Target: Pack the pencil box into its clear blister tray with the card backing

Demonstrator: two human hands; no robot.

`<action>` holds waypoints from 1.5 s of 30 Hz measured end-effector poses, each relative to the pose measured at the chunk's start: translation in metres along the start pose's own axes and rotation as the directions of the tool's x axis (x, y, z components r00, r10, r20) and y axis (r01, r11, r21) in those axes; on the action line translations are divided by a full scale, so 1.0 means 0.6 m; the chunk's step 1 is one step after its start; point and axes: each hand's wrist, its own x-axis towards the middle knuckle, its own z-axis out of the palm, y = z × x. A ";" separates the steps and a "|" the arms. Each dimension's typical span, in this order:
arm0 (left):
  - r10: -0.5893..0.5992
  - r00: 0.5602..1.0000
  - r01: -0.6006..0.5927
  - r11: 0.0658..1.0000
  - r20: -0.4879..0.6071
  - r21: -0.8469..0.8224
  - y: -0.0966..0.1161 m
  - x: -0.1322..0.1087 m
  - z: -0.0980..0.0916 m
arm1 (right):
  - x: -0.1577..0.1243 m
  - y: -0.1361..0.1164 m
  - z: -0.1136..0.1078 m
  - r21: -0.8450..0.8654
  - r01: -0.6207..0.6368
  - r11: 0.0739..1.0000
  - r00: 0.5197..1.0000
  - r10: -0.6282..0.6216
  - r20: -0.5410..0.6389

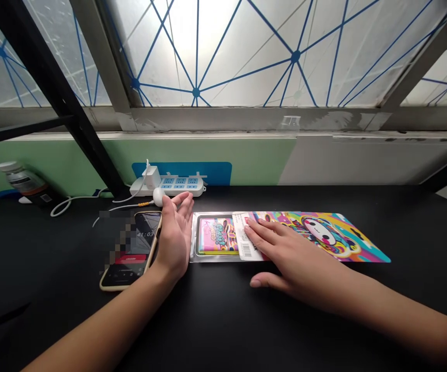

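Observation:
My left hand rests on the black table with its fingers apart, its edge against a smartphone in a gold-coloured case. The phone screen is lit and partly blurred out. Close to my left fingertips lies a small round white object on a cable. My right hand lies flat on a colourful cartoon-printed card, which overlaps a clear plastic sleeve holding a pink printed package. A white barcode label shows under my right fingers.
A white power strip with a plugged-in charger stands against the green wall. White cables trail across the black table. A pill bottle lies at the far left, and a black metal post rises before the window.

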 end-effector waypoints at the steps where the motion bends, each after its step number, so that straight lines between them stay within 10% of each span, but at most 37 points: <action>1: -0.010 1.000 0.010 1.000 -0.005 -0.022 0.001 0.000 0.000 | 0.017 -0.014 -0.002 -0.029 0.023 0.999 1.000 -0.023 0.004; 12: -0.104 0.993 0.096 0.989 -0.061 -0.114 0.004 0.001 0.002 | 0.134 -0.106 -0.028 0.075 0.165 0.983 0.978 -0.173 0.117; 17: -0.123 0.989 0.117 0.990 -0.087 -0.073 0.003 0.005 -0.001 | 0.085 -0.025 -0.049 0.371 0.128 0.920 0.966 -0.199 0.162; 21: -0.184 0.977 0.187 0.982 -0.105 0.015 -0.005 0.008 -0.007 | 0.015 0.098 -0.016 0.362 -0.138 0.922 0.990 0.122 0.065; 26: -0.278 0.957 0.286 0.949 -0.081 0.133 -0.022 0.016 -0.005 | -0.038 0.208 0.037 0.540 -0.544 0.642 0.807 0.578 0.126; 29: -0.305 0.950 0.313 0.938 -0.071 0.149 -0.023 0.019 -0.001 | -0.034 0.206 0.042 0.646 -0.537 0.543 0.798 0.576 0.179; 45: -0.316 0.946 0.320 0.946 -0.079 0.052 -0.011 0.015 -0.003 | -0.038 0.169 0.019 0.528 -0.358 0.770 0.873 0.477 -0.104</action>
